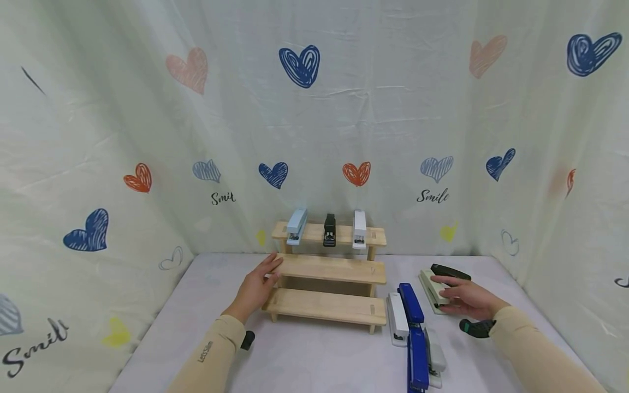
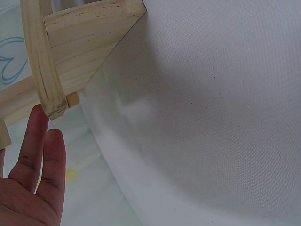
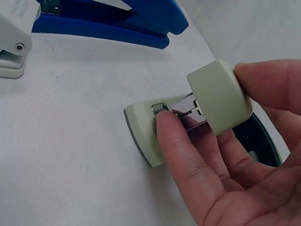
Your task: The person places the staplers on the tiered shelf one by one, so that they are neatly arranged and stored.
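My left hand [image 1: 255, 288] rests at the left end of the middle shelf of a three-step wooden stand [image 1: 326, 268]. In the left wrist view, its extended fingers [image 2: 54, 160] lie by a wooden upright [image 2: 41, 56]. My right hand [image 1: 467, 299] grips a pale green stapler [image 1: 430, 286] on the table's right side. The right wrist view shows one digit at the stapler's base and another against the head of its arm [image 3: 218, 96]. A light blue stapler [image 1: 297, 225], a black stapler [image 1: 330, 230] and a white stapler [image 1: 360, 228] stand in a row on the top shelf.
Right of the stand lie a white stapler [image 1: 398, 319], blue long-arm staplers [image 1: 417, 355] and a greyish-white stapler [image 1: 435, 355]. A black stapler [image 1: 451, 271] sits behind the pale green one. A heart-printed curtain [image 1: 314, 125] surrounds the table [image 1: 314, 363].
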The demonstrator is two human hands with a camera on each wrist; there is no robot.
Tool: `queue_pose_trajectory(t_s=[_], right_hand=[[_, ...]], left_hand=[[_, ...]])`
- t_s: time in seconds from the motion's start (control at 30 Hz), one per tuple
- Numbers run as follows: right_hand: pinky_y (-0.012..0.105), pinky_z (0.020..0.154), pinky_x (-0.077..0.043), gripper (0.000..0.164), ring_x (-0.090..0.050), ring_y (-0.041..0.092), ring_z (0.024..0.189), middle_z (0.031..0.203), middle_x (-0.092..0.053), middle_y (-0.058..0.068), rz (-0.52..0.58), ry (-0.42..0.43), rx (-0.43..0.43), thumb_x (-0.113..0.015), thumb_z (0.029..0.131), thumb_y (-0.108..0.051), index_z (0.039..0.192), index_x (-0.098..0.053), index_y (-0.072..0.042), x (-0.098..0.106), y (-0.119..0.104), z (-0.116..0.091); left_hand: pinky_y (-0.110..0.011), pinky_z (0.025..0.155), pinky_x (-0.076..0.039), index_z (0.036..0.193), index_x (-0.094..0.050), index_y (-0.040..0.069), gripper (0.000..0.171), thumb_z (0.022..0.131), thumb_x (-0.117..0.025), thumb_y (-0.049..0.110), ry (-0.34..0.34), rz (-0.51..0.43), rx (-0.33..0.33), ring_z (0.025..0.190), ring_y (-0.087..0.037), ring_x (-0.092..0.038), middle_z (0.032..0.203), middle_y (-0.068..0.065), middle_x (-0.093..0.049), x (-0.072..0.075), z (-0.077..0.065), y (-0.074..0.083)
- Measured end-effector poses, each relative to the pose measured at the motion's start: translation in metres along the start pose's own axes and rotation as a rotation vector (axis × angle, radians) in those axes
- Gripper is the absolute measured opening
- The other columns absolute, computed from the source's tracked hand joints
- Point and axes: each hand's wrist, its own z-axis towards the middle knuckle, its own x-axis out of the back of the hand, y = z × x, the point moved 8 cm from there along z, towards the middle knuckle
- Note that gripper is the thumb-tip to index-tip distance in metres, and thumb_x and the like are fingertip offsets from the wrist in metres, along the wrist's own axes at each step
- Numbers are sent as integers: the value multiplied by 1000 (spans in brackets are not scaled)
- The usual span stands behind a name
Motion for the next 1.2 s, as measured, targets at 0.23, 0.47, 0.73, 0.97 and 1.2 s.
queue_pose_trajectory(t_s=[0.23,0.47,0.73,0.97,1.2], right_hand=[[43,92,-54,64,-53,32,107,147,-15,32,57,-6,-2,-58,97,-1,156,-33,-8,1,4,2],[43,91,-55,62,-54,30,105,145,-17,32,54,12,18,-56,98,0,155,-33,-5,0,4,2],[44,90,-55,62,-53,31,105,146,-16,31,74,50,5,-56,97,2,155,-35,-5,2,5,-1],[48,96,-51,60,-42,35,117,152,-2,30,86,59,19,-54,97,3,154,-35,-3,2,2,-13],[52,100,-47,57,-26,43,129,155,7,27,127,61,29,-53,97,5,152,-43,-8,1,-9,-33]], left_hand=[[-45,90,-52,143,-56,9,43,101,-61,18,-8,5,8,106,-28,-65,157,-5,-38,-1,1,0],[-45,89,-53,143,-56,9,44,100,-62,17,-8,-5,17,102,-27,-66,157,-5,-38,-1,0,-1],[-45,88,-53,142,-57,9,43,100,-62,16,-4,-7,14,101,-27,-66,156,-7,-39,-1,0,0],[-43,88,-53,142,-57,9,43,100,-62,17,0,-13,17,103,-26,-66,157,-4,-39,-1,0,-1],[-45,88,-53,142,-57,9,43,100,-63,17,-2,-9,14,99,-26,-67,156,-5,-39,0,0,-1]])
